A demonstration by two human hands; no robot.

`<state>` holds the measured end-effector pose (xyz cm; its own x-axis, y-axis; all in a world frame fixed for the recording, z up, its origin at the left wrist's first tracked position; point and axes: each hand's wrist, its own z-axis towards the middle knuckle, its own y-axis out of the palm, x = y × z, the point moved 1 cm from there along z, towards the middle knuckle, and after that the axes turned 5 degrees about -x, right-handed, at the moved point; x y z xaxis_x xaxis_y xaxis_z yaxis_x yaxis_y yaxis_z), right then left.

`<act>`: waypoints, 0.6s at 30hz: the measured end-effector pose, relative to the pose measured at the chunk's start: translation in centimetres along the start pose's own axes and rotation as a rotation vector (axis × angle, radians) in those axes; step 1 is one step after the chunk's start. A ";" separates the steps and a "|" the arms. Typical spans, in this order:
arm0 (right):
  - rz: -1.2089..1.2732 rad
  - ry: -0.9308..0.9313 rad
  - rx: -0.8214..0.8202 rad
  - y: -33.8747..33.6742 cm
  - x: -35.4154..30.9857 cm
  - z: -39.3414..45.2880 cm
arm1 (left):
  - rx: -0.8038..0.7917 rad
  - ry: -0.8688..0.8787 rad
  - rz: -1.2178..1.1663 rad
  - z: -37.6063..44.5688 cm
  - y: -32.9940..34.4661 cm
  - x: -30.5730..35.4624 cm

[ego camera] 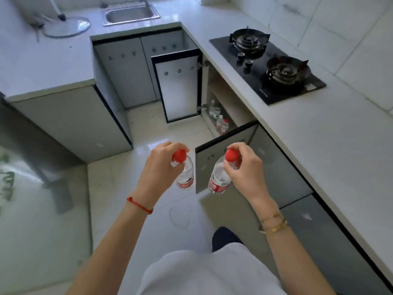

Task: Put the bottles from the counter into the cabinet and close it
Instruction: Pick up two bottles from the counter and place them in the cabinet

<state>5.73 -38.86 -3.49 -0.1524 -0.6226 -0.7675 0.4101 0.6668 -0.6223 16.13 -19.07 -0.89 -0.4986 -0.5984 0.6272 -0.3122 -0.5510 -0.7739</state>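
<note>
My left hand point(162, 162) grips a clear water bottle point(185, 177) with a red cap and red label by its neck. My right hand point(244, 167) holds a second such bottle point(218, 179) the same way. Both bottles hang upright above the floor in front of the open cabinet point(221, 96) under the stove counter. Its far door point(180, 88) and near door point(225, 158) both stand open. Inside, on the bottom shelf, stand several bottles point(221, 123) with red labels.
A two-burner gas stove point(270, 67) sits on the white counter point(319, 133) to the right. A sink point(131, 14) and a round fan base point(66, 27) are on the far counter. The tiled floor point(148, 133) lies between the cabinets.
</note>
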 end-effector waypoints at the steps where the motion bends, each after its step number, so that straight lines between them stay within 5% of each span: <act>1: -0.002 -0.015 -0.022 1.3 -0.7 0.8 | 0.016 -0.016 -0.005 0.1 -0.9 -1.1; 9: -0.005 -0.114 -0.152 9.6 -4.5 8.6 | 0.098 -0.115 -0.007 3.8 -5.7 -9.1; 18: -0.042 -0.108 -0.158 16.8 -4.4 22.5 | 0.043 -0.083 0.003 17.4 -8.4 -17.3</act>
<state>33.51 -34.15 -7.09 -0.0652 -0.6861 -0.7246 0.2582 0.6898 -0.6764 41.46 -14.20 -3.69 -0.4301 -0.6456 0.6311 -0.2747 -0.5723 -0.7727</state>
